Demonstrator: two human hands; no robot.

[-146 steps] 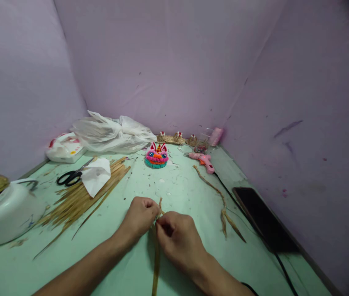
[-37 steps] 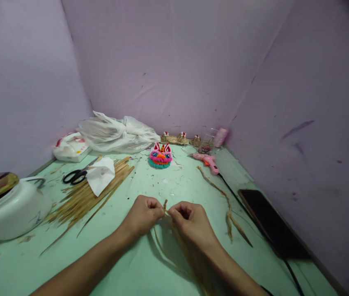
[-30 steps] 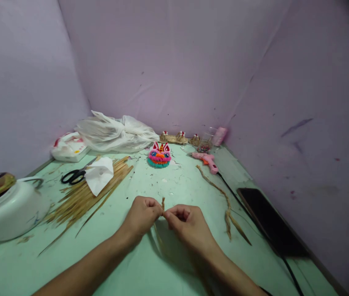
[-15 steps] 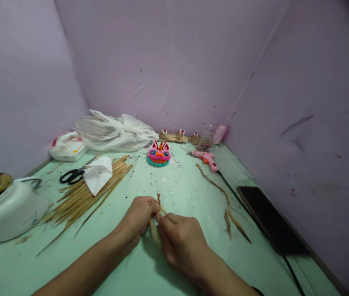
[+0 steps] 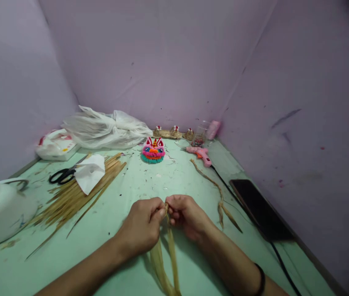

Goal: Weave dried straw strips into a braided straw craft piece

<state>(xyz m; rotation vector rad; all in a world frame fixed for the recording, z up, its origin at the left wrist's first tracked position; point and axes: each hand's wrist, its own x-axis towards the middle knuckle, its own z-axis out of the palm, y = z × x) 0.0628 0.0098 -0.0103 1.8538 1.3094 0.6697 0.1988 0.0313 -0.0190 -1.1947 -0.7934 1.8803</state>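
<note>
Twist: here you are, apparently twisting or plaiting dry fibre strips.
Tails: next move seems to want them sorted apart, the pinch firm.
Left hand: thumb and finger pinching the strips' upper end.
Right hand: fingertips pinching there too, just beside.
Strips: top between your fingertips, lengths hanging below.

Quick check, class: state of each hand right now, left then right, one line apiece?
Left hand: closed, pinching the straw strips near their top.
Right hand: closed, pinching the straw strips' top end.
</note>
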